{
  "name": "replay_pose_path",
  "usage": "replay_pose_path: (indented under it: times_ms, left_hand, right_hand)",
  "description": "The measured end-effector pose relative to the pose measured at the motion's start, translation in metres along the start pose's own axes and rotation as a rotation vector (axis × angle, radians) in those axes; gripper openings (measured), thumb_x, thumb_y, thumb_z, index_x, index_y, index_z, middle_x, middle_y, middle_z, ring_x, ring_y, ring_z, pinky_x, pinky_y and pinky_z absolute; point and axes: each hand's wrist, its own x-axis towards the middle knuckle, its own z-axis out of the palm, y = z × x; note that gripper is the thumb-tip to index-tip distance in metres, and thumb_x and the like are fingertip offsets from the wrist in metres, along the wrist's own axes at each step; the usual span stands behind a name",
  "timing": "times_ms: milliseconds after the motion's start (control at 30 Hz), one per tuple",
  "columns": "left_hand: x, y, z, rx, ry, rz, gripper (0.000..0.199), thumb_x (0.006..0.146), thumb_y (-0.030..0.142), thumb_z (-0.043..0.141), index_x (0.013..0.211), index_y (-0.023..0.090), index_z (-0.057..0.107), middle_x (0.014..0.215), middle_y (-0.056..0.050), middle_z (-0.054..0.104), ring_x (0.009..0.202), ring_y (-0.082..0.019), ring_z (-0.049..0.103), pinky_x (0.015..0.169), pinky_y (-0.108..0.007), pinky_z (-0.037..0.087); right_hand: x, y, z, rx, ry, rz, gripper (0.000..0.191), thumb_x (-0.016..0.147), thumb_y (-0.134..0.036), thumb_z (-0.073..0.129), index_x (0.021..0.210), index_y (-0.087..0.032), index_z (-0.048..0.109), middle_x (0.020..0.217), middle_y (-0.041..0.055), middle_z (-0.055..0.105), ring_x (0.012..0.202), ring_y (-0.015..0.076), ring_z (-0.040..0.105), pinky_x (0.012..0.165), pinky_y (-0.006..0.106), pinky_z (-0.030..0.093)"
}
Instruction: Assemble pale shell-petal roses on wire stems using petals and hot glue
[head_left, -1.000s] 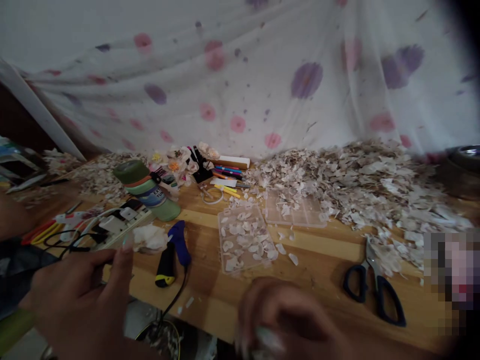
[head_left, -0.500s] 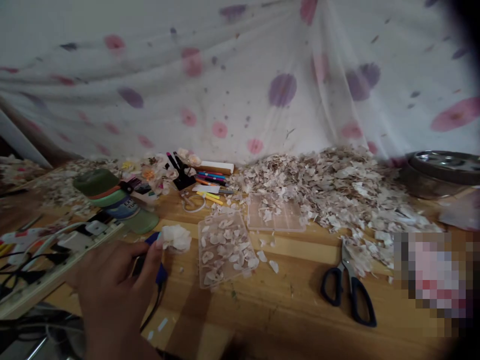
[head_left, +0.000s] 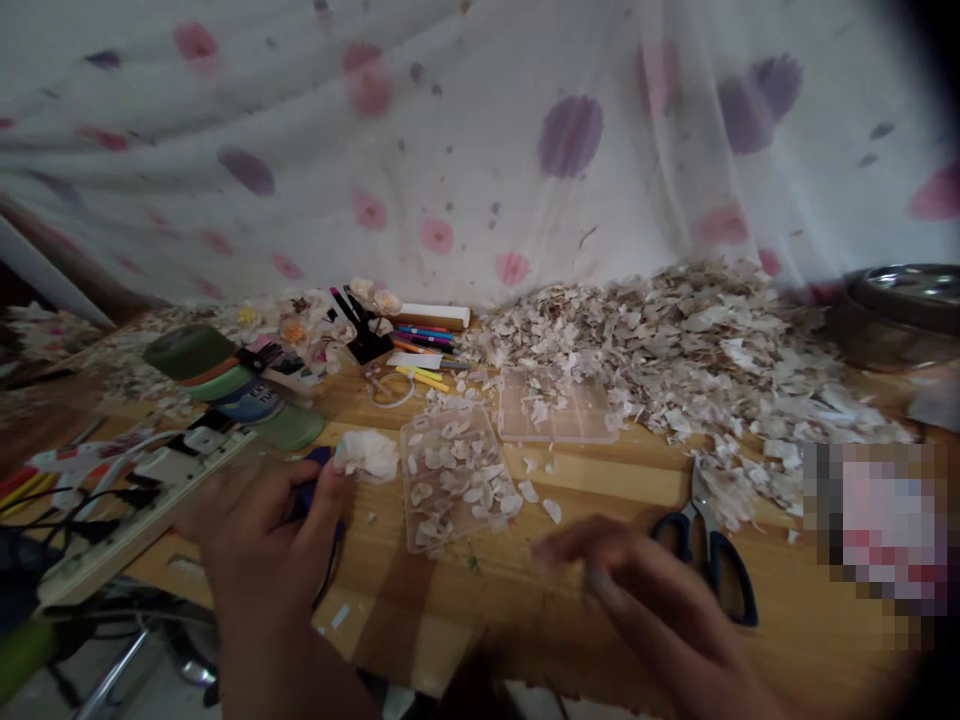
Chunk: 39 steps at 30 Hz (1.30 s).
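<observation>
Head view, my hands well apart above the wooden bench:

1. My left hand curled around a blue glue gun, thumb tip touching a white fluffy wad; I cannot tell whether it gripped the gun.
2. My right hand was blurred, fingers stretched out near the scissors; I cannot tell whether it held anything.
3. A plastic tray of pale flakes lay between my hands.

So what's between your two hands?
A clear plastic tray holding pale flakes lies between your left hand and right hand, in the head view.
</observation>
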Motion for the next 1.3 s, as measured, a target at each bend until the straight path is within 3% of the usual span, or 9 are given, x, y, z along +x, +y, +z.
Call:
replay_pose_path:
  times_ms: [133, 233, 333, 467, 600, 733, 867, 1100, 1300]
  left_hand:
    - [-0.002, -0.002, 0.003, -0.006, -0.029, -0.006, 0.02, 0.081, 0.025, 0.064, 0.065, 0.018, 0.054, 0.058, 0.0, 0.056, 0.056, -0.016, 0.05, 0.061, -0.031, 0.036]
    - [-0.003, -0.003, 0.007, -0.002, -0.035, -0.021, 0.02, 0.081, 0.028, 0.063, 0.065, 0.018, 0.056, 0.06, -0.002, 0.06, 0.057, -0.017, 0.051, 0.062, -0.031, 0.036]
    - [-0.004, -0.002, 0.01, -0.036, -0.04, -0.019, 0.017, 0.081, 0.026, 0.064, 0.067, 0.018, 0.056, 0.061, 0.0, 0.059, 0.057, -0.016, 0.051, 0.062, -0.03, 0.036]
    - [-0.003, 0.0, 0.013, -0.046, -0.008, 0.006, 0.02, 0.08, 0.026, 0.065, 0.064, 0.021, 0.054, 0.054, 0.004, 0.052, 0.053, -0.015, 0.046, 0.061, -0.03, 0.035]
    - [0.013, 0.004, 0.013, -0.067, -0.041, 0.006, 0.022, 0.082, 0.028, 0.063, 0.063, 0.021, 0.053, 0.053, 0.004, 0.049, 0.054, -0.015, 0.043, 0.059, -0.029, 0.032]
    - [0.042, 0.018, 0.015, -0.138, -0.088, 0.056, 0.023, 0.082, 0.027, 0.063, 0.063, 0.02, 0.055, 0.06, 0.001, 0.054, 0.06, -0.016, 0.045, 0.062, -0.03, 0.032]
    - [0.059, 0.033, 0.025, -0.278, -0.135, 0.136, 0.021, 0.083, 0.024, 0.063, 0.065, 0.019, 0.055, 0.063, 0.001, 0.057, 0.063, -0.015, 0.046, 0.064, -0.031, 0.033]
    - [0.036, 0.034, 0.05, -0.338, -0.266, 0.006, 0.024, 0.083, 0.023, 0.061, 0.061, 0.02, 0.052, 0.057, 0.003, 0.048, 0.061, -0.016, 0.046, 0.062, -0.032, 0.031]
    - [0.018, 0.021, 0.036, -0.31, -0.253, -0.083, 0.021, 0.082, 0.025, 0.063, 0.063, 0.02, 0.055, 0.057, 0.003, 0.049, 0.059, -0.015, 0.043, 0.06, -0.031, 0.03]
  right_hand:
    - [0.032, 0.019, 0.032, 0.058, -0.043, 0.057, 0.01, 0.086, -0.029, 0.05, 0.078, -0.023, 0.05, 0.102, 0.0083, 0.065, 0.115, 0.0241, 0.056, 0.094, 0.038, 0.046]
    - [0.038, 0.028, 0.05, 0.006, -0.078, 0.122, 0.007, 0.082, -0.025, 0.048, 0.076, -0.023, 0.048, 0.082, 0.0055, 0.064, 0.082, 0.0204, 0.064, 0.074, 0.032, 0.05]
    - [0.032, 0.026, 0.054, -0.002, -0.122, 0.136, 0.007, 0.078, -0.022, 0.047, 0.072, -0.023, 0.048, 0.067, 0.0014, 0.062, 0.06, 0.017, 0.06, 0.056, 0.027, 0.047]
    - [0.033, 0.027, 0.041, -0.097, -0.098, 0.076, 0.008, 0.08, -0.019, 0.047, 0.08, -0.022, 0.054, 0.076, 0.0023, 0.065, 0.061, 0.0155, 0.061, 0.059, 0.026, 0.048]
    - [0.054, 0.04, 0.014, -0.258, -0.023, 0.038, 0.013, 0.085, -0.017, 0.047, 0.089, -0.019, 0.059, 0.082, 0.005, 0.064, 0.073, 0.0174, 0.06, 0.07, 0.03, 0.048]
    - [0.075, 0.049, -0.002, -0.312, -0.111, -0.024, 0.014, 0.081, -0.011, 0.052, 0.085, -0.019, 0.064, 0.092, 0.0053, 0.063, 0.087, 0.0177, 0.059, 0.082, 0.03, 0.046]
    - [0.082, 0.052, -0.003, -0.333, -0.204, -0.08, 0.019, 0.078, -0.01, 0.06, 0.093, -0.019, 0.065, 0.1, 0.0061, 0.061, 0.091, 0.0176, 0.06, 0.086, 0.029, 0.046]
    - [0.077, 0.049, -0.009, -0.362, -0.226, -0.132, 0.012, 0.08, -0.009, 0.059, 0.083, -0.019, 0.064, 0.095, 0.0049, 0.06, 0.085, 0.015, 0.06, 0.08, 0.025, 0.048]
    - [0.102, 0.052, -0.03, -0.457, -0.195, -0.19, 0.029, 0.085, -0.003, 0.043, 0.1, -0.018, 0.063, 0.105, 0.0089, 0.061, 0.099, 0.0181, 0.058, 0.09, 0.031, 0.044]
